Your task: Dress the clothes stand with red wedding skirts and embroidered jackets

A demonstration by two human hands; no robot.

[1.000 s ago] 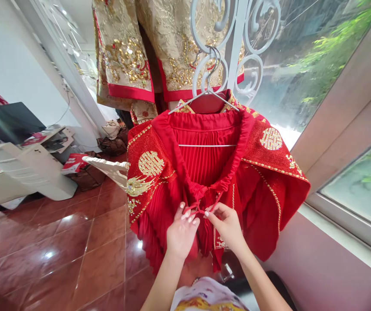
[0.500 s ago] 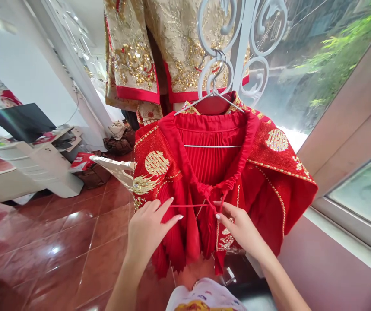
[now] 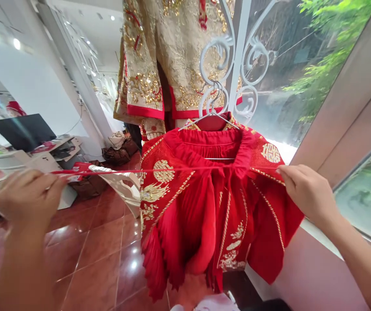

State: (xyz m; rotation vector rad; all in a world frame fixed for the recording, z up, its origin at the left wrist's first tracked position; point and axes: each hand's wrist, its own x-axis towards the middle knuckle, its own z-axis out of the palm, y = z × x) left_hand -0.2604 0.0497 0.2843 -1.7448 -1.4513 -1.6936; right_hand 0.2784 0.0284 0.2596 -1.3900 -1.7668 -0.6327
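- Skirt (image 3: 201,233), one: red, pleated, hanging in front of the jacket (image 3: 271,207).
- Jacket, one: red, with two round gold emblems (image 3: 163,171) in view.
- Cord (image 3: 130,171), one line: taut, nearly level, crossing before the skirt's waistband.
- Left hand (image 3: 31,192): far left, fist closed round the cord, forearm nearly upright.
- Right hand (image 3: 310,192): near the jacket, pinching the cord, forearm slanting up from the lower right corner.

A thin red cord (image 3: 169,170) stretches taut, nearly level, across the gathered waist of a red pleated skirt (image 3: 201,220), reaching well past both sides, while the skirt hangs upright in loose folds.
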